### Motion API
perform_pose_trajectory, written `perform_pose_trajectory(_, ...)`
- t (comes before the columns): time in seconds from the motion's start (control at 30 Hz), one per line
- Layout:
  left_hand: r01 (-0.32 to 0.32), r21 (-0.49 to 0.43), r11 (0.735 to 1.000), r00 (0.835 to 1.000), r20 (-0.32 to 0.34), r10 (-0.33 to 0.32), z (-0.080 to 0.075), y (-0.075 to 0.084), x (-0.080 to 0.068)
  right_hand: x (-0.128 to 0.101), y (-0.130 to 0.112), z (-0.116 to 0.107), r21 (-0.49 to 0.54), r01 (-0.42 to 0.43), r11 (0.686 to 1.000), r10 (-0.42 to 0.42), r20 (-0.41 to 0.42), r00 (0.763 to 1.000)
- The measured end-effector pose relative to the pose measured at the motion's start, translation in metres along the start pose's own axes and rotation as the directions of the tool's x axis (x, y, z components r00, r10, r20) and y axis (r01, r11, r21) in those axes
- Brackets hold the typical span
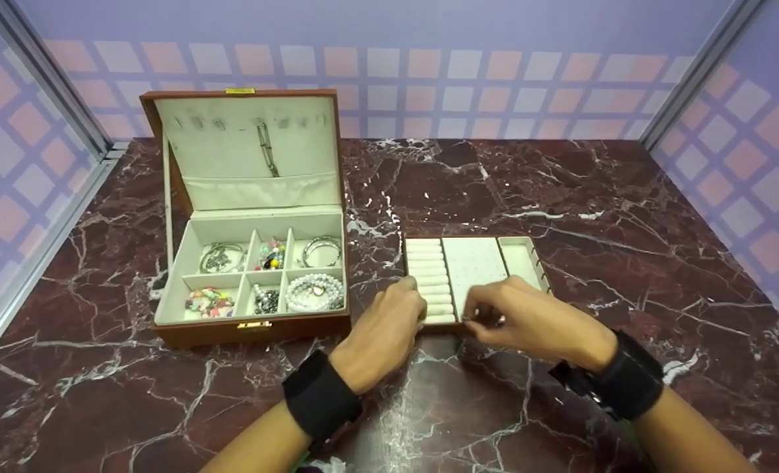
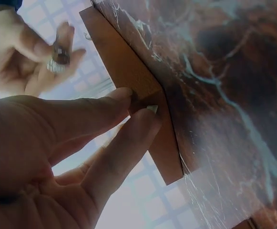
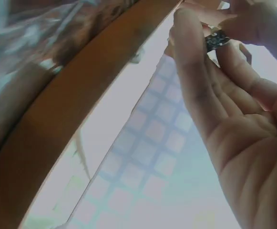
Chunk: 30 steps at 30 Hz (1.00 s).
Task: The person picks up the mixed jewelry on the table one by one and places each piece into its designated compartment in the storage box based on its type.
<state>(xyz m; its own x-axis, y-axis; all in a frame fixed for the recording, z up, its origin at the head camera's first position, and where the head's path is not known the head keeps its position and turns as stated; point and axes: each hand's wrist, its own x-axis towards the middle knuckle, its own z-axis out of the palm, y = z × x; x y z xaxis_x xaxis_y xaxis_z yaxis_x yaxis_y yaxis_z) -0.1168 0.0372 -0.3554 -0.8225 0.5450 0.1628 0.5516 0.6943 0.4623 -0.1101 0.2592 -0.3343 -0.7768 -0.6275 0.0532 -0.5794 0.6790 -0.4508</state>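
A brown jewelry tray point(image 1: 475, 266) lies to the right of the jewelry box, with cream ring rolls point(image 1: 427, 266) along its left side. My left hand point(image 1: 384, 325) grips the tray's near left corner; its thumb and a finger press on the brown tray wall point(image 2: 114, 57) in the left wrist view. Over the tray's front edge, my right hand point(image 1: 537, 322) pinches a small sparkling ring point(image 3: 217, 40) between thumb and fingers. That ring is mostly hidden by the fingers in the head view.
The open brown jewelry box point(image 1: 199, 335) stands on the left, its compartments holding bracelets point(image 1: 314, 293), bangles point(image 1: 322, 252) and colourful pieces point(image 1: 209, 302). A chain point(image 1: 268, 150) hangs inside its raised lid. Walls border the marble table point(image 1: 593, 190) at the back and sides.
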Motion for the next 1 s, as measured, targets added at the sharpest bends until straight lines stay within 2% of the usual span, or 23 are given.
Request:
perform_pose_trajectory(0.23, -0.016, 0.023, 1.0, 1.0, 0.01, 0.016, -0.001, 0.003, 0.003, 0.016, -0.005, 0.011, -0.072, 0.071, 0.995, -0.074, -0.034, 0.997)
perform_pose_trajectory(0.33, -0.019, 0.021, 1.0, 1.0, 0.011, 0.018, -0.003, 0.003, 0.003, 0.019, -0.003, 0.016, -0.111, 0.081, 0.991, -0.091, -0.09, 0.992)
perform_pose_trajectory(0.5, -0.018, 0.022, 1.0, 1.0, 0.013, 0.018, -0.003, 0.003, 0.002, 0.025, -0.001, 0.024, -0.116, 0.099, 0.988, -0.119, -0.186, 0.975)
perform_pose_trajectory(0.83, -0.008, 0.004, 1.0, 0.998, 0.055, 0.008, -0.006, 0.0, 0.003, 0.034, -0.004, 0.032, -0.122, 0.022, 0.992, -0.056, -0.283, 0.957)
perform_pose_trajectory(1.0, 0.006, -0.001, 1.0, 0.998, 0.061, -0.006, -0.006, -0.002, 0.001, 0.036, -0.001, 0.035, -0.108, 0.026, 0.994, -0.058, -0.3, 0.952)
